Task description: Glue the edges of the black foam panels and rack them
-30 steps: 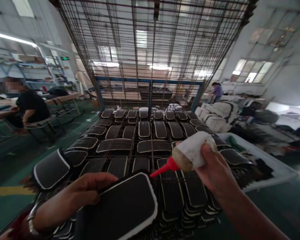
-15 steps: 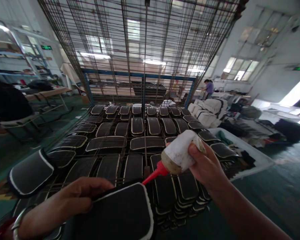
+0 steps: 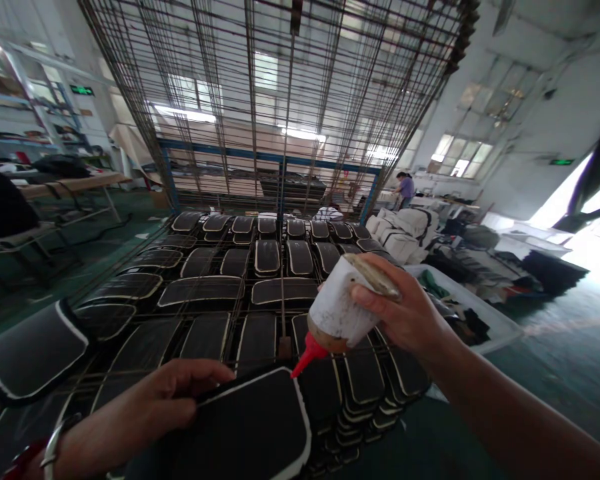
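Note:
My left hand (image 3: 167, 400) is closed on the far left edge of a black padded panel (image 3: 250, 427), thumb on top, the other fingers partly hidden behind it. A white line of glue runs along the panel's rounded border. In my right hand (image 3: 405, 307) is a glue bottle (image 3: 337, 307) with a white wrap and a red nozzle, tipped downward. The nozzle's tip touches or nearly touches the panel's far right corner. Another white-edged black panel (image 3: 37, 353) lies at the left.
Rows of black panels (image 3: 285, 291) rest on a wire rack, whose raised wire shelves (image 3: 290, 87) lean above. A white bin (image 3: 500, 333) with dark cloth stands at the right. One person (image 3: 405, 188) works in the background; another in dark clothes (image 3: 0, 200) sits at the left.
The bottle has become more upright, and its nozzle tip has moved slightly right, around the panel's far corner. My left hand still holds the panel. The whole view has shifted a little.

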Action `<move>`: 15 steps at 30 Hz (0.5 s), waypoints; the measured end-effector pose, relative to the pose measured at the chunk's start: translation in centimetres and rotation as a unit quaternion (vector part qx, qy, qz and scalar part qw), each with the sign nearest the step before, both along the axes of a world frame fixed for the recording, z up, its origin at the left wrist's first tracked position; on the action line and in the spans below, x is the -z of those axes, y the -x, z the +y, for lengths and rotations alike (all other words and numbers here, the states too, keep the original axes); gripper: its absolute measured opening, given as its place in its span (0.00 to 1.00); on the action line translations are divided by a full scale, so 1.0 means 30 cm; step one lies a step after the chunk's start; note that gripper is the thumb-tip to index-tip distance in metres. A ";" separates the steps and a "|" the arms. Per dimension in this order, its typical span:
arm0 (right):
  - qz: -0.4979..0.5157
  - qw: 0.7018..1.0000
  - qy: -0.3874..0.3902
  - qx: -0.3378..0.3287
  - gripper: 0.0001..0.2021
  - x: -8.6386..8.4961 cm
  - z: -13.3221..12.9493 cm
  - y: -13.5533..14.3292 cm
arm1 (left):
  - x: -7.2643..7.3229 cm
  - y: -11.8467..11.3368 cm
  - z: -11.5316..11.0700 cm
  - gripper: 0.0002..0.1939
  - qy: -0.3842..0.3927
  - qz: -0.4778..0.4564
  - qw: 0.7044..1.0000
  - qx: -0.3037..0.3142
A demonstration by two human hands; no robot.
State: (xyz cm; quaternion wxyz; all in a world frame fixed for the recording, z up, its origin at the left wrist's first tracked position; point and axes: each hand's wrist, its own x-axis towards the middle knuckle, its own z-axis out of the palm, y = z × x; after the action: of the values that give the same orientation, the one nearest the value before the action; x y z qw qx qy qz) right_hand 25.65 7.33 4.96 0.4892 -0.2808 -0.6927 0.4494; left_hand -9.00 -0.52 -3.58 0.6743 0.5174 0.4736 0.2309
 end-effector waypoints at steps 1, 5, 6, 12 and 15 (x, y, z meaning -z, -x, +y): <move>-0.012 1.000 -0.009 -0.002 0.20 -0.009 -0.001 0.002 | 0.003 0.002 -0.001 0.24 0.000 -0.002 1.000 0.006; -0.044 0.999 -0.031 -0.005 0.19 -0.037 -0.007 0.006 | 0.016 0.007 -0.001 0.24 -0.005 -0.007 1.000 0.007; -0.042 0.999 -0.031 -0.005 0.19 -0.040 -0.008 0.006 | 0.014 0.006 -0.001 0.24 -0.009 -0.009 1.000 0.011; 0.034 0.999 0.010 0.023 0.23 -0.030 -0.005 0.004 | -0.031 -0.015 -0.008 0.24 0.002 -0.022 0.999 0.027; 0.085 0.995 0.055 0.021 0.24 -0.009 0.001 0.007 | -0.042 -0.012 -0.009 0.23 -0.005 -0.005 1.000 0.017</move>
State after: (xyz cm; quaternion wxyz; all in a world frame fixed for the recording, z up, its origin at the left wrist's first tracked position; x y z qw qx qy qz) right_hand 25.45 7.36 5.22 0.5388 -0.2827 -0.6170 0.4991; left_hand -8.64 -0.78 -2.33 0.6781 0.5274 0.4600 0.2244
